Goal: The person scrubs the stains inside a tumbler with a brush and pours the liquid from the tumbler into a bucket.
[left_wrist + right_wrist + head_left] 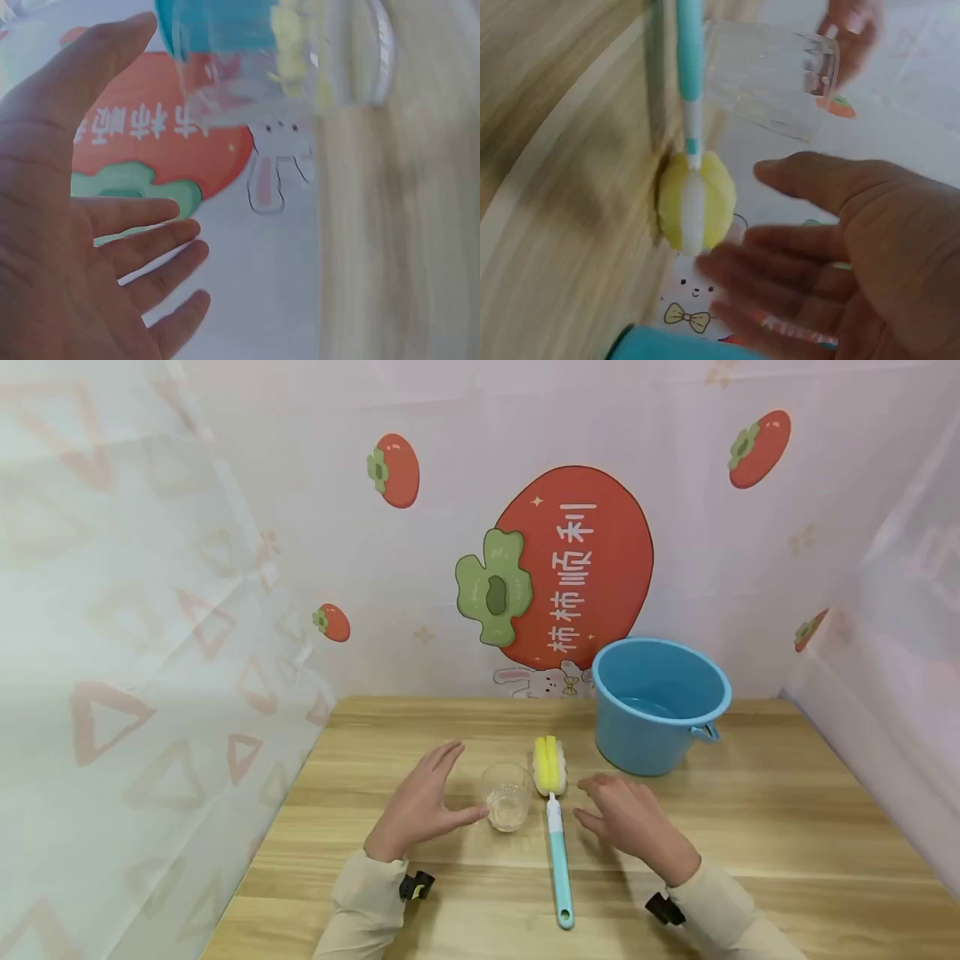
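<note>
A clear glass cup (507, 802) stands upright on the wooden table. My left hand (427, 806) is just left of it, thumb and fingers spread apart, the thumb tip right at the cup's side in the head view. To the cup's right lies a sponge bottle brush (558, 852), its yellow and white head away from me and its light-blue handle toward me. My right hand (630, 822) hovers right of the brush, fingers loosely bent and holding nothing. In the right wrist view the brush head (697, 202) is close to those fingertips.
A blue bucket (648, 743) with a side handle lug stands at the table's back right, beyond my right hand. Behind the wooden table (750, 827) hangs a pale cloth backdrop (420, 560) printed with persimmons. More cloth (150, 693) hangs along the left side.
</note>
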`<state>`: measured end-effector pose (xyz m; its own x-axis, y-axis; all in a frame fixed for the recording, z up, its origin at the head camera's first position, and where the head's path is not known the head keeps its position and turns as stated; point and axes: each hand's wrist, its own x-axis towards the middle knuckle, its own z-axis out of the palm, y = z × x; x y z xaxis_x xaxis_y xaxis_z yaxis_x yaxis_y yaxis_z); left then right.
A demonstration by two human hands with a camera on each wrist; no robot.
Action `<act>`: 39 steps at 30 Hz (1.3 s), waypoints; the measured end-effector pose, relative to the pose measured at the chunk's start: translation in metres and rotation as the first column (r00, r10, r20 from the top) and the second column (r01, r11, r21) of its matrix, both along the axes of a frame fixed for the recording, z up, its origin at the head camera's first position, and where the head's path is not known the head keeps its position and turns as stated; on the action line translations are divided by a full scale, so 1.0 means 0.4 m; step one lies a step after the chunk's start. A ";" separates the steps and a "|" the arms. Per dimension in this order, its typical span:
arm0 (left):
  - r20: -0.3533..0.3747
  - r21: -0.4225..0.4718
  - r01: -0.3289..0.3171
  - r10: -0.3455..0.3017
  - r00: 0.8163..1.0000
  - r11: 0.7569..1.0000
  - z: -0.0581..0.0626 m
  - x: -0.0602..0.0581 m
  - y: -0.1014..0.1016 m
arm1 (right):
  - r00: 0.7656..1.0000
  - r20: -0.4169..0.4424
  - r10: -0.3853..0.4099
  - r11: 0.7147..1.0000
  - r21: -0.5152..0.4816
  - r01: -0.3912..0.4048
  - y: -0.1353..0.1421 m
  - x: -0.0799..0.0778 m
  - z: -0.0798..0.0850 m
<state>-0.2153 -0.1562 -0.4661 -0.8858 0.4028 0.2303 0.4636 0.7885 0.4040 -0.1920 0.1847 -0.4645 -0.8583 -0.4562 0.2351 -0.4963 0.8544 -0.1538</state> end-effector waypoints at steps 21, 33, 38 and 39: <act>0.072 0.115 0.141 -0.149 0.986 0.983 -0.023 -0.048 0.101 | 0.702 0.017 0.711 0.612 0.478 -0.631 -0.080 -0.002 0.023; 0.114 0.169 0.118 -0.138 0.984 0.979 -0.076 -0.054 0.112 | 0.605 -0.021 0.796 0.496 0.597 -0.631 -0.098 0.004 -0.029; 0.085 0.223 0.127 -0.149 0.985 0.967 -0.084 -0.068 0.119 | 0.562 -0.062 0.825 0.467 0.633 -0.617 -0.100 0.000 -0.028; 0.085 0.236 0.126 -0.150 0.985 0.964 -0.086 -0.071 0.120 | 0.551 -0.073 0.832 0.461 0.643 -0.612 -0.101 -0.002 -0.028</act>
<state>-0.2436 -0.1082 -0.5004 -0.8487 0.4700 0.2426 0.5089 0.6009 0.6163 -0.1927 0.1443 -0.4756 -0.0600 -0.9969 -0.0516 -0.8832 0.0290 0.4682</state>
